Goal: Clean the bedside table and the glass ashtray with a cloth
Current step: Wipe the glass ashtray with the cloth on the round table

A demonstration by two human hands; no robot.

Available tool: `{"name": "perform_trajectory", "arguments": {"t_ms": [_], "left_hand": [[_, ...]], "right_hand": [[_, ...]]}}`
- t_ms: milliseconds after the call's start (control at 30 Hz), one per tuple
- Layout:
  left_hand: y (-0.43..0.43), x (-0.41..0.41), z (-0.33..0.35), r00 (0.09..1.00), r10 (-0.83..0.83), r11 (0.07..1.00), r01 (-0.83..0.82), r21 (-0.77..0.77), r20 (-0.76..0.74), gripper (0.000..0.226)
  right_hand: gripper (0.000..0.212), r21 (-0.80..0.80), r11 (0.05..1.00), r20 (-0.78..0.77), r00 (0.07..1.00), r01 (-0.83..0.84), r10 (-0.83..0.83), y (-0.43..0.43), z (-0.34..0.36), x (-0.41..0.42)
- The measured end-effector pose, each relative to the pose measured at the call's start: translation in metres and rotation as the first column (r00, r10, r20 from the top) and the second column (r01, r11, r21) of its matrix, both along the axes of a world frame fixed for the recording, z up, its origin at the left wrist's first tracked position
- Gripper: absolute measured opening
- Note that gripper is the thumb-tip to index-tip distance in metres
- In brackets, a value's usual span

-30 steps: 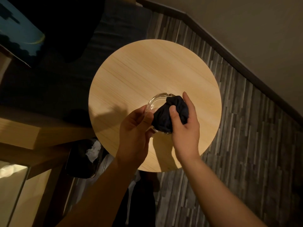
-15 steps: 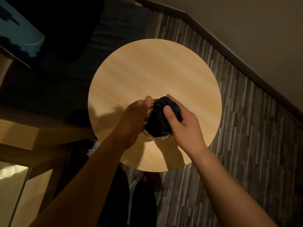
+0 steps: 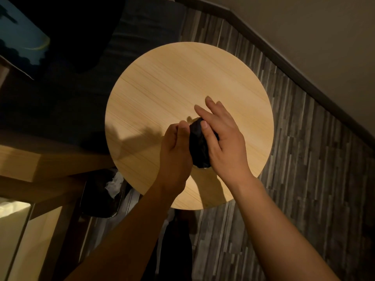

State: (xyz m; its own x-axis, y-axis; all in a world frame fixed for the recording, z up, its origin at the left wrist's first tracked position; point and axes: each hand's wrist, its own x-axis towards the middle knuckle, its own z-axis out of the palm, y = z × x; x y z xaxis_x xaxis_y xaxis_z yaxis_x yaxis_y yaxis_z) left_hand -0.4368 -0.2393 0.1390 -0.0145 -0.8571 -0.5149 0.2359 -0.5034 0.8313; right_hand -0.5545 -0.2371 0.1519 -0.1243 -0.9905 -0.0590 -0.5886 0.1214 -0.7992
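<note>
The round light-wood bedside table [image 3: 182, 78] fills the middle of the head view. Above its near half my left hand [image 3: 175, 153] grips the glass ashtray [image 3: 202, 168], which is almost hidden; only a sliver of rim shows below the cloth. My right hand [image 3: 222, 138] presses a bunched dark cloth [image 3: 199, 145] against the ashtray, thumb on the cloth and fingers stretched forward over it. The two hands are close together with the cloth between them.
A dark bin [image 3: 101, 195] with white rubbish stands on the floor at the table's near left. A wooden bed frame [image 3: 40, 159] and dark bedding [image 3: 60, 98] lie to the left. Grey plank flooring [image 3: 314, 179] and a dark skirting board [image 3: 304, 78] run along the right.
The ashtray's rim showed clearly a second ago; now the cloth and both hands cover it. My right hand has turned over the cloth, its fingers now spread forward.
</note>
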Motion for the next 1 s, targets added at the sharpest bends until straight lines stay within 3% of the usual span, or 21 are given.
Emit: {"name": "perform_trajectory", "arguments": {"t_ms": [167, 300, 367, 533, 667, 733, 800, 900, 1000], "left_hand": [[-0.003, -0.008, 0.002, 0.997, 0.066, 0.998, -0.067, 0.009, 0.038, 0.044], [0.004, -0.022, 0.003, 0.982, 0.185, 0.982, -0.186, 0.028, 0.046, 0.035], [0.012, -0.026, 0.005, 0.969, 0.247, 0.966, -0.245, 0.078, -0.021, 0.029], [0.022, -0.015, 0.004, 0.940, 0.189, 0.974, -0.143, 0.175, -0.284, 0.030], [-0.005, 0.014, -0.001, 0.929, -0.121, 0.975, 0.178, 0.136, -0.350, 0.039], [-0.018, 0.019, 0.002, 0.898, -0.343, 0.918, 0.382, 0.103, -0.277, 0.046], [-0.025, 0.015, 0.005, 0.894, -0.446, 0.885, 0.448, 0.130, -0.046, 0.042], [-0.021, 0.006, 0.001, 0.929, -0.333, 0.942, 0.321, 0.098, 0.160, 0.038], [-0.006, -0.004, -0.005, 0.962, -0.155, 0.988, 0.156, 0.015, 0.224, 0.041]], "right_hand": [[0.035, 0.105, 0.974, 0.128, 0.969, 0.199, -0.212, 0.010, 0.000, 0.005], [0.037, 0.155, 0.869, 0.184, 0.850, 0.470, -0.493, 0.024, 0.001, 0.026], [0.039, 0.152, 0.822, 0.197, 0.799, 0.548, -0.569, 0.030, 0.001, 0.035], [0.049, 0.170, 0.902, 0.217, 0.878, 0.396, -0.426, 0.027, 0.000, 0.017], [0.042, 0.149, 0.967, 0.224, 0.945, 0.207, -0.237, 0.021, -0.003, -0.017], [0.037, 0.155, 0.986, 0.203, 0.975, 0.063, -0.094, 0.018, -0.002, -0.027], [0.035, 0.173, 0.985, 0.209, 0.977, -0.011, -0.026, 0.016, -0.002, -0.029], [0.032, 0.183, 0.974, 0.224, 0.959, 0.132, -0.172, 0.021, -0.005, -0.015], [0.032, 0.164, 0.916, 0.212, 0.894, 0.365, -0.395, 0.029, -0.007, 0.005]]}}
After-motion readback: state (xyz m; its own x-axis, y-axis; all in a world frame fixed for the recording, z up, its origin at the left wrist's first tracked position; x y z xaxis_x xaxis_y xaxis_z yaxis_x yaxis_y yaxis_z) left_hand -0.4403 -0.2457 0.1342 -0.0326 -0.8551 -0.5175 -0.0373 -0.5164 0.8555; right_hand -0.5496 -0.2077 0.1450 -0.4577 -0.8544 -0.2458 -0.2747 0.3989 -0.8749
